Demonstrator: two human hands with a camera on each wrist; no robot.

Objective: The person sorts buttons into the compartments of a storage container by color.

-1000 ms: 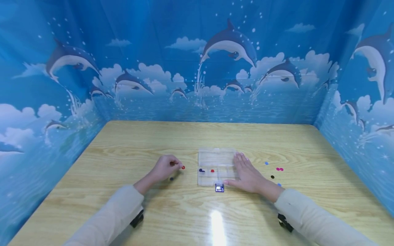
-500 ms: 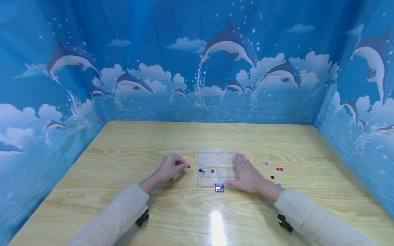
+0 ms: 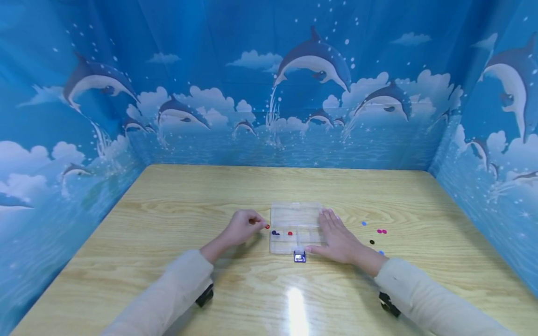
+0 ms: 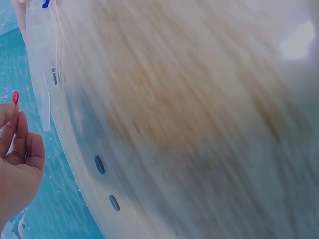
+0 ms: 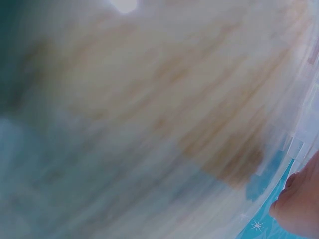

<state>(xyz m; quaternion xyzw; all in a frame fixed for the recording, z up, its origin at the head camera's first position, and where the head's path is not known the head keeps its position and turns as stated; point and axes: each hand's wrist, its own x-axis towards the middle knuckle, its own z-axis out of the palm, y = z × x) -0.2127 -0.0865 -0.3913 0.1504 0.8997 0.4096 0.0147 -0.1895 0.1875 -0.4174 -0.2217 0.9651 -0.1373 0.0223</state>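
My left hand pinches a small red button between thumb and fingertips, just off the left edge of a clear plastic compartment box. The left wrist view shows the button upright at the fingertips. The box lies with its lid folded back; dark buttons sit in its left compartment and red in the one beside it. A blue-edged latch juts from the front. My right hand rests with straight fingers over the box's right side, hiding part of its compartments.
Right of the box lie loose buttons: blue, pink, black, and another blue one near the right wrist. Two dark buttons lie on the wooden table below the left hand. A dolphin-print curtain surrounds the table.
My left hand has moved right with the red button, from well left of the box to its left edge. The right hand has stayed in place on the box.
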